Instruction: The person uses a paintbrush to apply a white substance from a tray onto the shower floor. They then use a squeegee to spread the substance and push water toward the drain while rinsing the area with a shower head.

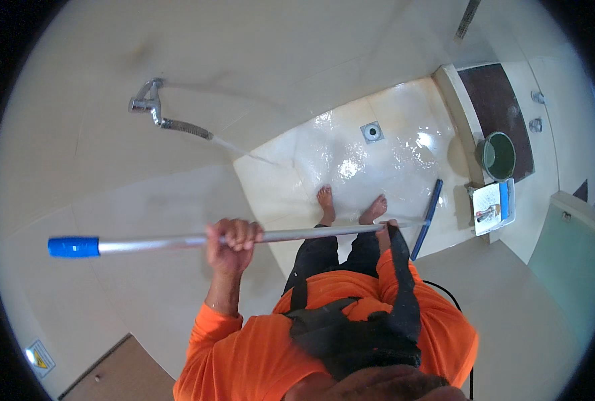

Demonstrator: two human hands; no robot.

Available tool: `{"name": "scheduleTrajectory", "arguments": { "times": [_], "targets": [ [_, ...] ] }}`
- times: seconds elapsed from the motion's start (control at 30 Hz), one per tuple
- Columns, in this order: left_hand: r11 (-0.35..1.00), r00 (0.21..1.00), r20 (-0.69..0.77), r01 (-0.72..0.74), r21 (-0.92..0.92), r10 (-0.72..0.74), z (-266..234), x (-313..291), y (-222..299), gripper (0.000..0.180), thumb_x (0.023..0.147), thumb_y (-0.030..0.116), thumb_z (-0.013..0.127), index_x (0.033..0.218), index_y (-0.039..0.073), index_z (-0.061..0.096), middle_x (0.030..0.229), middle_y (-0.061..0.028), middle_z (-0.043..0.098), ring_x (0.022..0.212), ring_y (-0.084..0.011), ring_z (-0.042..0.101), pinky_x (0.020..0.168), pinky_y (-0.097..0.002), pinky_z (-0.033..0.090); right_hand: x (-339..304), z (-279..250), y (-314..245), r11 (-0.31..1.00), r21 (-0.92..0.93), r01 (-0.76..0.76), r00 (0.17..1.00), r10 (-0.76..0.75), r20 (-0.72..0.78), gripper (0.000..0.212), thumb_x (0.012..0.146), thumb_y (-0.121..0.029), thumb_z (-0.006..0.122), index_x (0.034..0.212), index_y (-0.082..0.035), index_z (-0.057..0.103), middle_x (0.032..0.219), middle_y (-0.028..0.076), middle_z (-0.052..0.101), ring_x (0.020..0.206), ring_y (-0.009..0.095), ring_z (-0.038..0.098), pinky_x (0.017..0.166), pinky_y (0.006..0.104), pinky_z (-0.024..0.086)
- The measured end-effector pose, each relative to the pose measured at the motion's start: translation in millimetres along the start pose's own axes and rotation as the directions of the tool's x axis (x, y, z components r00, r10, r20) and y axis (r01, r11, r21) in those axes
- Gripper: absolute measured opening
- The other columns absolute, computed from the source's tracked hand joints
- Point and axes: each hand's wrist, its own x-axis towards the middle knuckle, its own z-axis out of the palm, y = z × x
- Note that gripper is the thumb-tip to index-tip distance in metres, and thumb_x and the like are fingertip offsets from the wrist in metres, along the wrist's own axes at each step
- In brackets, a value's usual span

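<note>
Both hands closed around the metal squeegee pole (pixel 177 241), left hand (pixel 232 242) mid-shaft, right hand (pixel 383 230) lower, blue blade (pixel 426 217) on wet floor (pixel 351 154).

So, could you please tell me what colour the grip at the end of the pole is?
Blue: the grip caps the silver pole, clearest in the head view.

Wet floor (pixel 351 144), green bucket (pixel 499 156)

We see our left hand (pixel 232 242) fisted, knuckles up, forearm rising from six o'clock, while our right hand (pixel 384 232) sits mostly hidden at three o'clock.
</note>
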Motion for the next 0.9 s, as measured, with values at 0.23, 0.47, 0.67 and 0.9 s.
{"name": "scheduleTrajectory", "arguments": {
  "times": [0.23, 0.47, 0.67, 0.9],
  "targets": [
    [0.967, 0.96, 0.213, 0.138, 0.215, -0.184, 23, 125, -14, 0.052, 0.097, 0.046, 0.039, 0.057, 0.014, 0.035, 0.048, 0.0021, 0.031, 0.046, -0.0138, 0.036, 0.06, -0.0351, 0.04, 12, -17, -49, 0.593, -0.77, 0.236, 0.851, -0.508, -0.131, 0.022, 0.076, -0.024, 0.065, 0.064, -0.008, 0.056, 0.063, 0.011, 0.058, 0.057, 0.026, 0.057, 0.053, 0.0407, 0.043],
    [0.967, 0.981, 0.185, 0.006, 0.254, -0.054, 59, 199, 72, 0.052, 0.097, 0.046, 0.039, 0.056, 0.015, 0.031, 0.047, 0.003, 0.025, 0.043, -0.0117, 0.031, 0.054, -0.0321, 0.036, 1, 55, -257, 0.136, 0.984, -0.115, 0.961, 0.267, 0.075, 0.01, 0.085, -0.016, 0.049, 0.09, -0.008, 0.053, 0.082, 0.01, 0.055, 0.07, 0.022, 0.054, 0.057, 0.0393, 0.047],
    [0.944, 0.93, 0.365, -0.16, 0.29, 0.046, 87, 256, 137, 0.049, 0.098, 0.041, 0.04, 0.057, 0.016, 0.033, 0.047, 0.0045, 0.026, 0.044, -0.01, 0.031, 0.055, -0.0299, 0.034, -26, 80, -423, -0.187, 0.969, -0.159, 0.899, 0.379, 0.221, 0.026, 0.083, -0.007, 0.049, 0.108, -0.005, 0.044, 0.096, 0.012, 0.053, 0.075, 0.026, 0.057, 0.056, 0.0416, 0.052],
    [0.946, 0.855, 0.517, -0.194, 0.261, 0.032, 90, 274, 159, 0.05, 0.098, 0.044, 0.039, 0.057, 0.015, 0.034, 0.048, 0.003, 0.029, 0.045, -0.0106, 0.032, 0.057, -0.0309, 0.035, -32, 89, -474, -0.357, 0.92, -0.164, 0.862, 0.401, 0.31, 0.034, 0.082, -0.007, 0.052, 0.116, -0.004, 0.046, 0.102, 0.014, 0.054, 0.088, 0.027, 0.058, 0.068, 0.0426, 0.052]
  ]
}}
